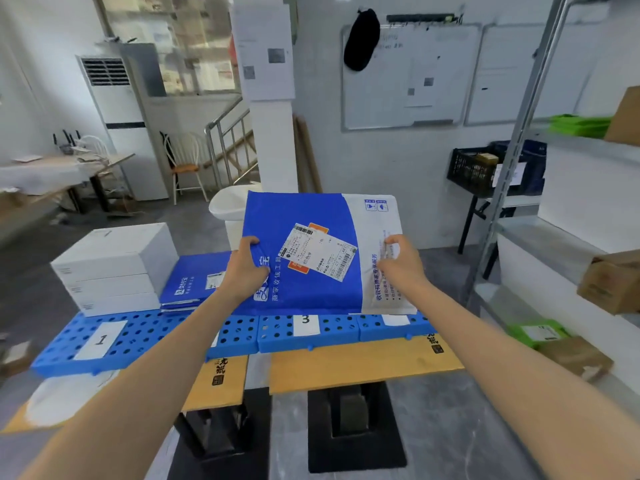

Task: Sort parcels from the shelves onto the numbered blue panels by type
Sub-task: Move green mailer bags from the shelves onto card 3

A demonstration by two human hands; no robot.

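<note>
I hold a large blue-and-white mailer bag (311, 209) with a shipping label, tilted up above the blue panel marked 3 (339, 329). My left hand (247, 268) grips its blue left side, and my right hand (398, 263) pinches its white right side. The panel marked 1 (69, 344) carries a stack of white boxes (114, 268). Between them, flat blue mailers (194, 282) lie stacked on the middle panel, whose number my left arm hides.
The panels rest on brown cardboard sheets (363, 368) over black stands. A metal shelf rack (588, 237) at right holds brown boxes (613, 282) and green parcels (536, 332). A black crate (474, 168) sits on a table behind; a white sink (232, 202) stands beyond the panels.
</note>
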